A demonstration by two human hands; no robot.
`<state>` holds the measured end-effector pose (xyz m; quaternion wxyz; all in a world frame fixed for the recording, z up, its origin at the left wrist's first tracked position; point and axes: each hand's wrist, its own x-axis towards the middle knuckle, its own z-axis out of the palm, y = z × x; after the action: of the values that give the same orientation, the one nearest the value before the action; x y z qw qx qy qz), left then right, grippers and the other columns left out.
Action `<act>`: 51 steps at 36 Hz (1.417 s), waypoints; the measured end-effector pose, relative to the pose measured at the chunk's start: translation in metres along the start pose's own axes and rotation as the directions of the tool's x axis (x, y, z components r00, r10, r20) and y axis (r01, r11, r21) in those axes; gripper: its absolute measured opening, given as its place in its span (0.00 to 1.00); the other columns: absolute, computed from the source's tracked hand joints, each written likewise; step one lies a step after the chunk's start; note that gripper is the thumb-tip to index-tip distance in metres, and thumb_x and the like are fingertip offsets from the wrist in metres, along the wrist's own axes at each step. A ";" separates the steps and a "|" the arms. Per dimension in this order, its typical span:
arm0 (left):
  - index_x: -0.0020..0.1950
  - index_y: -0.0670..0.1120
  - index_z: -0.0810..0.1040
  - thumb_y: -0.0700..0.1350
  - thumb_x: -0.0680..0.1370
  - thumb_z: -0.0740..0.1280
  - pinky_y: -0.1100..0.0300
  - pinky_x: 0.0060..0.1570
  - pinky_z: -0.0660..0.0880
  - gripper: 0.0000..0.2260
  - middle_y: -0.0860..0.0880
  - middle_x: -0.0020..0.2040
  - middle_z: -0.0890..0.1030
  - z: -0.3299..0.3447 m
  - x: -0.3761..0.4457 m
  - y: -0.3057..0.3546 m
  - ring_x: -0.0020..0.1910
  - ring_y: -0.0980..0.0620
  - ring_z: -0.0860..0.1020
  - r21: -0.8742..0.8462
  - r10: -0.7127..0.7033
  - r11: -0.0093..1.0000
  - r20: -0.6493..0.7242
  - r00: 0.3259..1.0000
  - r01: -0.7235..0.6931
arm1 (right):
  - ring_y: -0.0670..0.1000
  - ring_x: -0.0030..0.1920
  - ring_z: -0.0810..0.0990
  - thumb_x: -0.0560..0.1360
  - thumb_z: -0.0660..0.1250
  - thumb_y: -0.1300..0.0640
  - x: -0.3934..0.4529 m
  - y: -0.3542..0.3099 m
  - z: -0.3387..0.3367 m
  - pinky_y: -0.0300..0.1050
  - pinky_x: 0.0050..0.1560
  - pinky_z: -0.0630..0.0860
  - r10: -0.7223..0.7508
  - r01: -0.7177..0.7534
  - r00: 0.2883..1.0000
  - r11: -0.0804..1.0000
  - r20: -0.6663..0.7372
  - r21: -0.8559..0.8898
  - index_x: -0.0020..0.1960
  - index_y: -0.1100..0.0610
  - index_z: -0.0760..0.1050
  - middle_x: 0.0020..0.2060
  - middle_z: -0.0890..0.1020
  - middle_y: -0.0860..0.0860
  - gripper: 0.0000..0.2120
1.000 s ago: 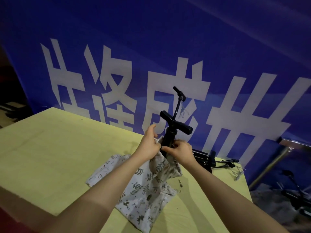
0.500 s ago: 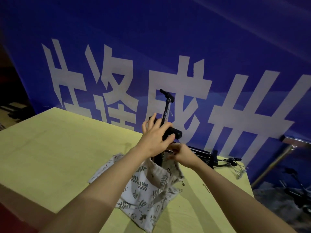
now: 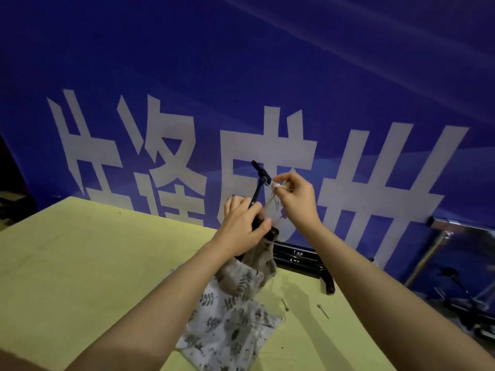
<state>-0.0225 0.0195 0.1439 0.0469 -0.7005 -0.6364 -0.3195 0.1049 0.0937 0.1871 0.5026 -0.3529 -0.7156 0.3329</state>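
The person is standing a black hand pump (image 3: pixel 257 192) upright in the mouth of a leaf-printed cloth bag (image 3: pixel 235 303) that is lying on the yellow table (image 3: pixel 80 263). The pump's lower body is sitting inside the bag, with its handle and thin hose sticking up above. The left hand (image 3: pixel 242 226) is curling round the handle, gripping it and steadying the pump. The right hand (image 3: pixel 297 199) is pinching a small pale tag (image 3: pixel 277 186) that is hanging on thin strings from the hose tip — what it is exactly is too small to tell. This is looking like the packing step. The next move is probably calling for folding hose and tag down beside the handle, then pushing the pump deeper — and two small needles (image 3: pixel 284 304), lying on the table near the bag, may be needing packing too.
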 end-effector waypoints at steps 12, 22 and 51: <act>0.73 0.51 0.56 0.53 0.75 0.64 0.53 0.66 0.59 0.30 0.46 0.61 0.65 0.002 0.002 -0.001 0.64 0.46 0.60 -0.063 -0.206 0.976 0.071 0.976 0.211 | 0.40 0.25 0.72 0.80 0.61 0.58 0.034 -0.046 -0.007 0.37 0.33 0.68 0.015 0.014 0.995 0.959 -0.099 0.284 0.48 0.59 0.74 0.30 0.78 0.51 0.05; 0.56 0.47 0.70 0.64 0.77 0.54 0.49 0.62 0.62 0.22 0.45 0.57 0.69 0.011 0.054 0.026 0.57 0.43 0.71 0.084 -0.498 0.865 0.022 0.867 0.495 | 0.41 0.28 0.69 0.75 0.59 0.70 0.033 -0.058 -0.004 0.32 0.31 0.69 -0.181 0.172 0.982 0.972 0.045 0.161 0.53 0.62 0.74 0.30 0.71 0.51 0.10; 0.52 0.46 0.75 0.53 0.78 0.56 0.47 0.69 0.56 0.14 0.45 0.52 0.79 0.023 0.048 0.033 0.60 0.44 0.68 0.273 -0.351 0.915 0.175 0.920 0.297 | 0.48 0.25 0.62 0.79 0.61 0.53 0.036 -0.037 -0.045 0.46 0.31 0.68 0.158 -0.107 0.899 0.984 -0.410 0.145 0.28 0.60 0.65 0.22 0.64 0.52 0.23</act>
<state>0.0164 0.0654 0.1611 0.0066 -0.6047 -0.7795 -0.1636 0.1327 0.1096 0.2480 0.6408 -0.4334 -0.5442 0.3246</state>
